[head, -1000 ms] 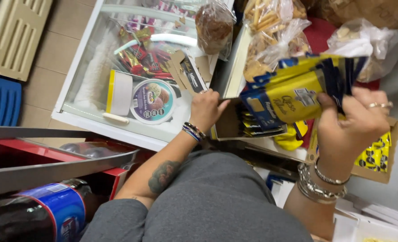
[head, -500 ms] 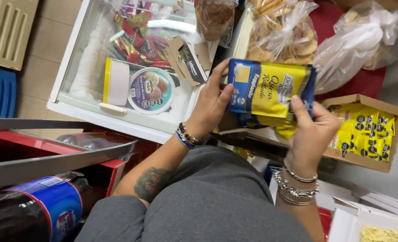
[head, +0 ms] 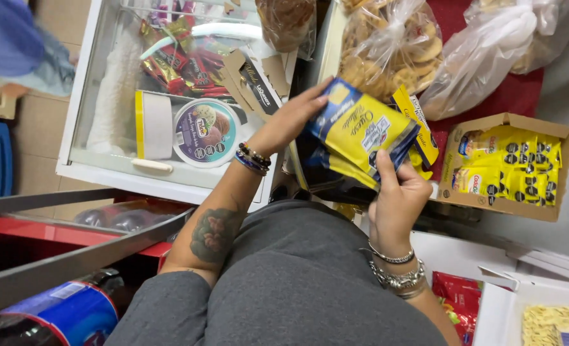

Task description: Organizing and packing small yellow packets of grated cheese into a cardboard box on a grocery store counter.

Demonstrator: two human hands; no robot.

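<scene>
Centre of frame: the left hand (head: 291, 122) and right hand (head: 396, 195) both grasp a stack of yellow-and-blue snack packets (head: 361, 138), fingers closed on its upper left and lower right edges; the stack is off any surface, so none seems set down yet. At right, a cardboard box (head: 454, 163) holds yellow packets. At upper left, a glass-topped freezer (head: 105, 170) contains an ice-cream tub (head: 206, 131) and wrapped bars. Clear bags of biscuits (head: 387, 54) lie at top.
</scene>
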